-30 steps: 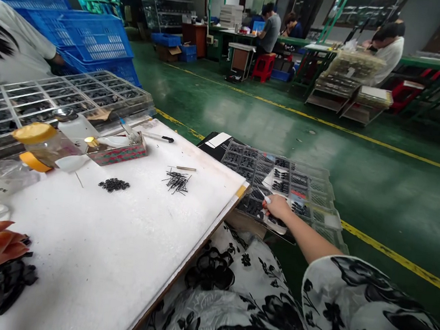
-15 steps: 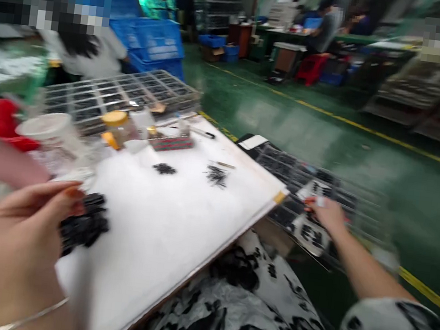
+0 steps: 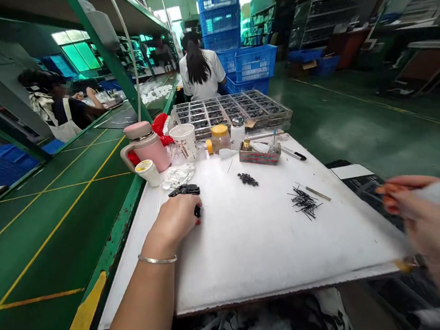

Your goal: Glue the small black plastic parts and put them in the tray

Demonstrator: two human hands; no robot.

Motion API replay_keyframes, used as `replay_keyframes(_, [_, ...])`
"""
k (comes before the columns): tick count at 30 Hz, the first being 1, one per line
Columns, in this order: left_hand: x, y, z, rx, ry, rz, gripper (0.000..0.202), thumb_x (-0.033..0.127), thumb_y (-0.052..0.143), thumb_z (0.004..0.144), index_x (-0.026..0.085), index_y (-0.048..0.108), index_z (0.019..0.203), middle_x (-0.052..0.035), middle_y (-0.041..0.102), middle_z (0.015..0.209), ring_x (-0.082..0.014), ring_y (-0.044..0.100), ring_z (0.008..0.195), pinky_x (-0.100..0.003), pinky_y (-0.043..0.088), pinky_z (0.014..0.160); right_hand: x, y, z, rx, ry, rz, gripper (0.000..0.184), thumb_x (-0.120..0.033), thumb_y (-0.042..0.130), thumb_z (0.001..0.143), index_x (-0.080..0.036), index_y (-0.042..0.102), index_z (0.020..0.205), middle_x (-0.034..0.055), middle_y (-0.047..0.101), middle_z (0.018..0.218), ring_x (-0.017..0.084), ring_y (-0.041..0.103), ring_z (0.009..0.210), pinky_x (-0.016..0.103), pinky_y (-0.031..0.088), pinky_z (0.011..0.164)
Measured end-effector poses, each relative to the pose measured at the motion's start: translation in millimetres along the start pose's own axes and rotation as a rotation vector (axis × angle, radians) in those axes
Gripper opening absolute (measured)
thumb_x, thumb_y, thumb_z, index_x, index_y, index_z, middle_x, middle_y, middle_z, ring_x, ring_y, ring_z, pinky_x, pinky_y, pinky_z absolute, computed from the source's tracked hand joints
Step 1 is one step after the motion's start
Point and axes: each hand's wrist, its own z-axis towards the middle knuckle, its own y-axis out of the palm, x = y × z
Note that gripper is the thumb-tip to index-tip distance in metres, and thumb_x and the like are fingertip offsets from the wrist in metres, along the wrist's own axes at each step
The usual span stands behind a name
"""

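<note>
My left hand [image 3: 178,216] rests on the white board [image 3: 240,262] near its left side. It is closed around a bunch of dark black parts [image 3: 186,190], which stick out above and beside the fingers. At the right edge, my right hand [image 3: 431,226] is raised and smeared by motion. Its fingers close round a whitish object [image 3: 437,194] with a thin pale tip, too blurred to name. A small pile of black pieces [image 3: 247,179] lies on the board. Thin black pins [image 3: 305,203] lie in a heap beside a slim metal rod [image 3: 318,193].
Along the back stand a pink flask [image 3: 154,149], a white cup [image 3: 185,141], a yellow-lidded jar [image 3: 219,139] and a small open box [image 3: 259,156]. Behind them is a clear compartment tray [image 3: 230,110]. A green bench [image 3: 52,209] runs left; a person in white [image 3: 201,73] sits ahead.
The view has swung left. My left hand has come down onto the board with the black parts. My right hand has lifted from the black tray at the right, holding the whitish object.
</note>
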Motion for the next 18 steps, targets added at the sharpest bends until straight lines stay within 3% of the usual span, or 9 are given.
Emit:
replay_keyframes(3, [-3.5, 1.9, 4.7, -0.009, -0.01, 0.024, 0.03, 0.017, 0.058, 0.066, 0.029, 0.068, 0.092, -0.0047, 0.068, 0.086, -0.0233, 0.059, 0.076, -0.029, 0.03, 0.057, -33.6, 42.8, -11.9, -0.162, -0.023, 0.155, 0.02, -0.024, 0.075, 0.066, -0.017, 0.068, 0.083, 0.0093, 0.068, 0.077, 0.012, 0.057, 0.055, 0.028, 0.043, 0.051])
replay_keyframes(7, [-7.6, 3.3, 15.0, -0.022, -0.039, -0.048, 0.015, 0.034, 0.058, 0.072, 0.029, 0.07, 0.079, -0.0029, 0.068, 0.079, -0.0227, 0.059, 0.072, -0.029, 0.032, 0.057, -50.2, 70.0, -17.5, -0.39, -0.052, 0.197, 0.02, -0.029, 0.072, 0.069, -0.015, 0.065, 0.081, 0.0047, 0.067, 0.069, 0.011, 0.056, 0.052, 0.024, 0.043, 0.047])
replay_keyframes(10, [-9.2, 4.0, 19.5, 0.015, -0.012, -0.144, 0.021, 0.042, 0.055, 0.076, 0.028, 0.07, 0.077, -0.0018, 0.068, 0.078, -0.0214, 0.059, 0.072, -0.029, 0.035, 0.058, -54.3, 73.3, -15.6, -0.51, -0.095, 0.059, 0.019, -0.031, 0.069, 0.072, -0.015, 0.065, 0.081, 0.0028, 0.066, 0.067, 0.012, 0.057, 0.053, 0.023, 0.043, 0.05])
replay_keyframes(14, [-10.1, 5.3, 20.2, 0.106, 0.033, -0.388, 0.026, 0.044, 0.057, 0.075, 0.023, 0.07, 0.083, -0.0017, 0.068, 0.075, -0.018, 0.058, 0.067, -0.027, 0.038, 0.059, -52.5, 67.0, -8.3, -0.599, -0.219, -0.334, 0.013, -0.029, 0.062, 0.076, -0.017, 0.067, 0.078, 0.0003, 0.064, 0.065, 0.013, 0.059, 0.059, 0.024, 0.042, 0.058])
replay_keyframes(18, [-4.1, 6.1, 20.0, 0.029, 0.008, -0.847, 0.035, 0.05, 0.062, 0.072, 0.019, 0.067, 0.089, -0.0028, 0.067, 0.073, -0.0176, 0.06, 0.065, -0.024, 0.041, 0.053, -43.0, 57.8, -2.9, -0.637, -0.273, -0.731, 0.015, -0.023, 0.056, 0.078, -0.021, 0.07, 0.081, 0.002, 0.07, 0.078, 0.017, 0.061, 0.074, 0.024, 0.04, 0.067])
